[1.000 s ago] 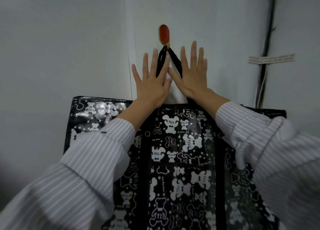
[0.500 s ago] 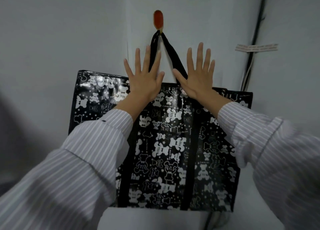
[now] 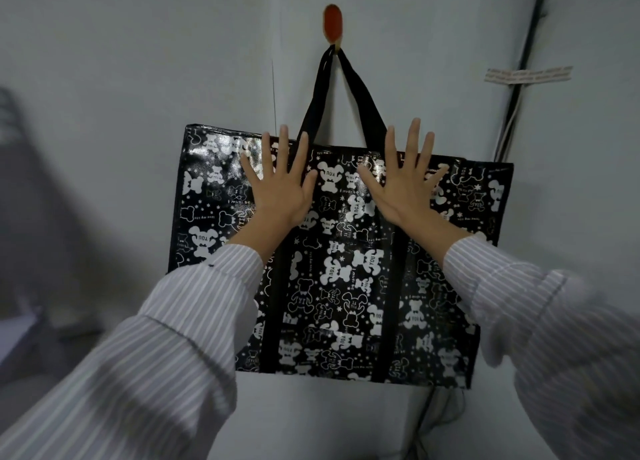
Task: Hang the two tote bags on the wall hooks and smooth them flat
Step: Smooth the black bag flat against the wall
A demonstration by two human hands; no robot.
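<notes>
A glossy black tote bag (image 3: 346, 279) with white bear prints hangs by its black handles (image 3: 360, 99) from a red wall hook (image 3: 333, 23). Both palms lie flat on the bag's upper part with fingers spread. My left hand (image 3: 280, 189) presses just left of the left handle strap. My right hand (image 3: 405, 186) presses on the right strap's base. Neither hand holds anything. Only one bag is in view.
A seam in the white wall (image 3: 273, 78) runs down behind the bag's left part. Dark cables (image 3: 519, 78) run down the wall at the right, under a strip of tape (image 3: 526, 75). A blurred dark shape (image 3: 34, 251) sits at the lower left.
Both hands have slid down from the handles near the hook onto the bag's upper face and moved apart. The view has pulled back, showing the whole bag.
</notes>
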